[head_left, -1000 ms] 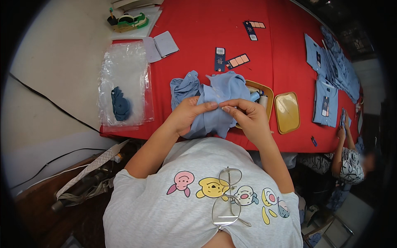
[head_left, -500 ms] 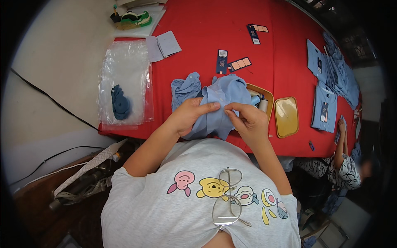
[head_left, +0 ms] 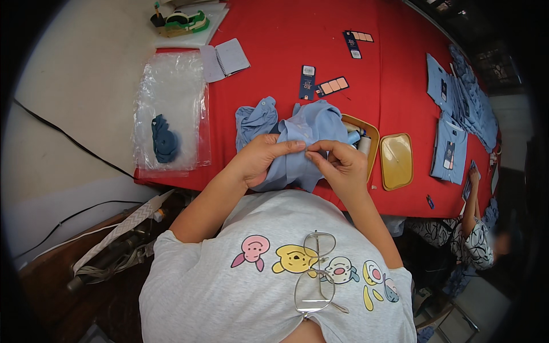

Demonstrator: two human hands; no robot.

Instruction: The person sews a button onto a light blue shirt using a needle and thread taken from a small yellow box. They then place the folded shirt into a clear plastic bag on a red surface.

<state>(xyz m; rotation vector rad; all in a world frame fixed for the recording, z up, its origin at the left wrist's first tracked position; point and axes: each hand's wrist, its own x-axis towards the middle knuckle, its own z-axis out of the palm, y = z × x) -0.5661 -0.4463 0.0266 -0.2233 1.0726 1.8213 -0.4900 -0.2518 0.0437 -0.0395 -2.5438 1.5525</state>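
A light blue shirt (head_left: 317, 123) lies bunched at the near edge of the red table, one part of it folded to the left. My left hand (head_left: 263, 157) grips the cloth, thumb on top and the fingers hidden beneath it. Close to that thumb tip, my right hand (head_left: 342, 166) is closed in a pinch of thumb and forefinger right at the cloth. Whatever sits between those fingertips is too small to make out. Just behind the right hand stands a yellow tin (head_left: 373, 150) with thread spools (head_left: 363, 144), partly covered by the shirt.
A yellow lid (head_left: 396, 163) lies right of the tin. Hang tags (head_left: 307, 83), a notebook (head_left: 229, 60), clear plastic bags (head_left: 189, 108) and a tape dispenser (head_left: 186, 24) lie farther off. Folded blue shirts (head_left: 449, 146) are stacked at right, near another person's arm (head_left: 472, 197).
My right hand has shifted slightly left, its pinch now closer to my left thumb. The left hand keeps its hold on the shirt.
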